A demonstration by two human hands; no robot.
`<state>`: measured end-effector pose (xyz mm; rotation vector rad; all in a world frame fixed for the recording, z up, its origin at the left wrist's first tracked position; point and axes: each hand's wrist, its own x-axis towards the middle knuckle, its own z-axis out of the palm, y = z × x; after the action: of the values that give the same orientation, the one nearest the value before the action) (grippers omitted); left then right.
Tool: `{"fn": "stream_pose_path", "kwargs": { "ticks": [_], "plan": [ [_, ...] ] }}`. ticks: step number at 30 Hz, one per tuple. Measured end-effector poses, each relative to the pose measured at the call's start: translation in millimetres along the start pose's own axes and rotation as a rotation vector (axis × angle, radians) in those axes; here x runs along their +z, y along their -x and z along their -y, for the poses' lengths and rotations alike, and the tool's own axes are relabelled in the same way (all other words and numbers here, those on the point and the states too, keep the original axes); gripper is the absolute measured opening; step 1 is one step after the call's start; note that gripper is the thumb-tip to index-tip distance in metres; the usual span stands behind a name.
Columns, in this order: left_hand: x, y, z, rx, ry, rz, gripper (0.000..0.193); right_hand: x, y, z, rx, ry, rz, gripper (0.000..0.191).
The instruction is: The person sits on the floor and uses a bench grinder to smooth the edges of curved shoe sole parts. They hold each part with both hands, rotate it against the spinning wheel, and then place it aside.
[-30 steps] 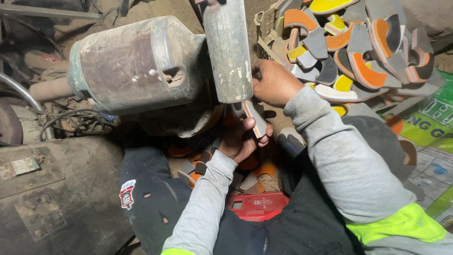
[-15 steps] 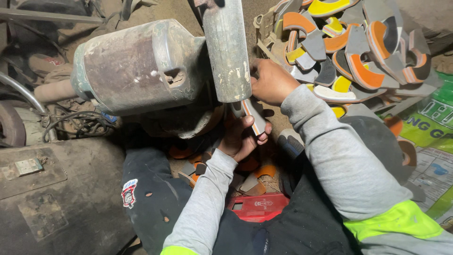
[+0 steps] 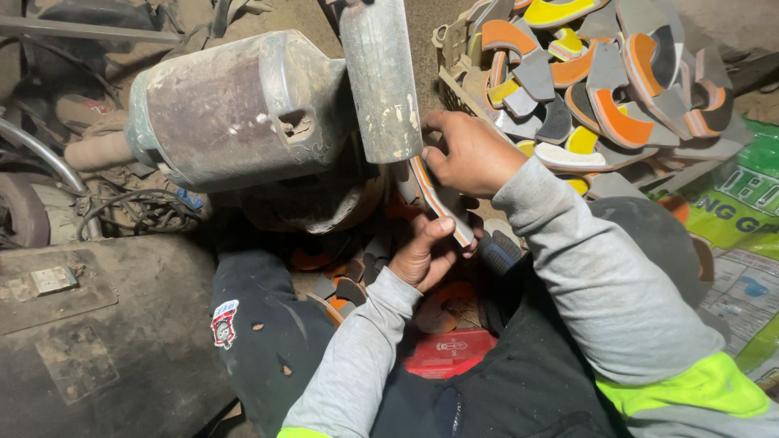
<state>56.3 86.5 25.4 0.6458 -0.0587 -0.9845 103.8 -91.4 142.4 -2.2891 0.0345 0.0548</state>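
Observation:
My right hand [image 3: 471,154] and my left hand [image 3: 426,255] both hold one curved shoe-sole piece [image 3: 442,203], grey with an orange edge. The right hand grips its upper end close against the grey cylindrical drum [image 3: 381,81] of a worn metal grinding machine [image 3: 235,109]. Lower down, my left hand pinches the piece between thumb and fingers. Where the sole meets the drum is hidden behind the drum and my right hand.
A basket [image 3: 454,85] heaped with orange, yellow and grey sole pieces [image 3: 600,73] sits behind my right arm. More pieces [image 3: 341,288] lie between my knees, above a red box [image 3: 450,353]. Printed green sacks [image 3: 738,211] lie right. A dark metal block [image 3: 73,324] and cables [image 3: 146,211] are left.
Both hands hold the sole piece in nearly the same place against the drum. The left hand has shifted slightly on its lower end.

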Motion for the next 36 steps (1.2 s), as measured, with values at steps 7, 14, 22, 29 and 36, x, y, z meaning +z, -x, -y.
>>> {"fn": "stream_pose_path", "kwargs": {
  "ticks": [7, 14, 22, 29, 36],
  "plan": [
    [24, 5, 10, 0.055, -0.126, 0.003, 0.034, -16, 16, 10, -0.104, -0.090, 0.097, 0.037],
    [72, 8, 31, 0.436, -1.034, -0.317, 0.046, -72, 35, -4, -0.333, -0.231, 0.513, 0.037],
    [90, 20, 19, 0.115, -1.137, -0.438, 0.043, -79, 38, -28, -0.133, -0.310, 0.533, 0.031],
    [71, 19, 22, 0.079, -0.434, -0.025, 0.050, -63, 37, -43, 0.077, -0.390, 0.451, 0.037],
    [64, 32, -4, -0.191, 0.045, 0.364, 0.051, -66, 41, -47, 0.038, -0.407, 0.463, 0.036]
  ]
}}
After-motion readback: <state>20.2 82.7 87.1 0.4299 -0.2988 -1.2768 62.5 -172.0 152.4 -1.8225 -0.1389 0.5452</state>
